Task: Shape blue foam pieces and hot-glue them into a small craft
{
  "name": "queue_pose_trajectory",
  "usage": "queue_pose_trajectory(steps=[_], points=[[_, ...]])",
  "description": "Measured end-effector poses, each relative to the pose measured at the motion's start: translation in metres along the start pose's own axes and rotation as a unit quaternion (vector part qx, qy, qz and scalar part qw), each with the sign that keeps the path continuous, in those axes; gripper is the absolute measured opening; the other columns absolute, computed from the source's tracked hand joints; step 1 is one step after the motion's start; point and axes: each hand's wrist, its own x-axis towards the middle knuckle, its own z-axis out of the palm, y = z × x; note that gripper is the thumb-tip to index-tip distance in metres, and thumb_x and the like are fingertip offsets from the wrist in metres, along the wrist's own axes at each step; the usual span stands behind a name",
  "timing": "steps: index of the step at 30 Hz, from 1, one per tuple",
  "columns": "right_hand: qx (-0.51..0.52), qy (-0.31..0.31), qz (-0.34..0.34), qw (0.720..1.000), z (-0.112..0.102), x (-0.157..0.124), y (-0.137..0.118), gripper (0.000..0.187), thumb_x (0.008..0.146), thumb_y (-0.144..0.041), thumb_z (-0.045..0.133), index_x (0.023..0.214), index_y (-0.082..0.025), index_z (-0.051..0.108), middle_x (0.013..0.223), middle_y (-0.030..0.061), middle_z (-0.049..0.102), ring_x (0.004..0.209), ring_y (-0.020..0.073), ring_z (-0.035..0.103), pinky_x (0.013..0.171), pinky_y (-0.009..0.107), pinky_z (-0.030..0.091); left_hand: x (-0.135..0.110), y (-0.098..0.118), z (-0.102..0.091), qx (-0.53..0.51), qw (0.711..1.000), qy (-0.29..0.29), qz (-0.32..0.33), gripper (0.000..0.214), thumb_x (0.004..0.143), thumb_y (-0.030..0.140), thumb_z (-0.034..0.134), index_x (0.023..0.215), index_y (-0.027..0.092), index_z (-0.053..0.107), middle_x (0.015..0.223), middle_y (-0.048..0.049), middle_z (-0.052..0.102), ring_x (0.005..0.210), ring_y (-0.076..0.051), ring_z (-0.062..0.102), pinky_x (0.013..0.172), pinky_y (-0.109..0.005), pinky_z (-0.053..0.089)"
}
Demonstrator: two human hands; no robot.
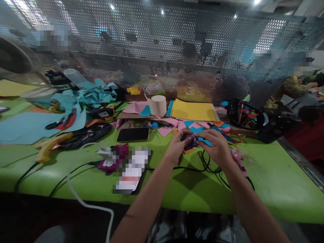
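Above the green table, my left hand is closed on a small, shiny dark purple piece, perhaps foil or plastic film. My right hand pinches the same piece from the other side, with thumb and fingers at its edge. The fingers cover much of it, so its exact kind cannot be made out. Scraps of blue paper and pink paper lie just beyond my hands. A pink glue gun with a small red light rests beside my right wrist.
A dark-screened phone and a lit phone lie left of my hands, near a maroon power strip. Black cables cross the table. Behind stand a white roll and yellow sheets. Scissors and a yellow glue gun lie left.
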Motion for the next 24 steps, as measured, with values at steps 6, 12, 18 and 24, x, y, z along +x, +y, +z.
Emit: queue_pose_trajectory(steps=[6,12,18,24], points=[[-0.015,0.010,0.003,1.000,-0.0006,0.0000,-0.0036,0.019,0.089,-0.024,0.065,0.105,-0.027,0.074,0.094,0.0055,0.073,0.089,0.0222,0.067,0.082,0.037,0.052,-0.0027,0.0040,0.0016,0.001,1.000,0.010,0.014,0.051,0.062,0.033,0.087,0.100,0.019,0.055,0.079,0.0019,0.064,0.068,-0.010,0.062,0.067,-0.023,0.051],[-0.022,0.023,-0.002,0.999,-0.0026,0.0010,-0.0065,0.013,0.089,-0.025,0.065,0.099,-0.026,0.074,0.089,0.0051,0.073,0.086,0.0219,0.067,0.077,0.035,0.051,-0.0043,0.0067,0.0036,-0.019,1.000,0.008,0.003,0.051,0.063,0.031,0.086,0.101,0.019,0.054,0.078,0.0021,0.063,0.069,-0.010,0.062,0.067,-0.023,0.051],[0.000,0.012,0.024,1.000,0.0005,-0.0009,-0.0066,0.019,0.087,-0.026,0.067,0.105,-0.025,0.070,0.092,0.0042,0.073,0.084,0.0211,0.067,0.077,0.035,0.052,-0.0049,0.0077,0.0050,-0.012,1.000,0.017,0.002,0.047,0.064,0.029,0.084,0.099,0.020,0.054,0.081,0.0015,0.063,0.070,-0.011,0.061,0.067,-0.023,0.049],[0.124,0.017,0.110,0.986,0.0054,-0.0036,-0.0069,0.026,0.083,-0.020,0.064,0.109,-0.024,0.069,0.092,0.0027,0.074,0.081,0.0180,0.070,0.078,0.032,0.056,-0.0012,0.0027,0.0027,0.002,0.999,0.035,0.023,0.040,0.067,0.029,0.082,0.091,0.021,0.051,0.084,0.0023,0.060,0.076,-0.011,0.060,0.073,-0.024,0.049]])
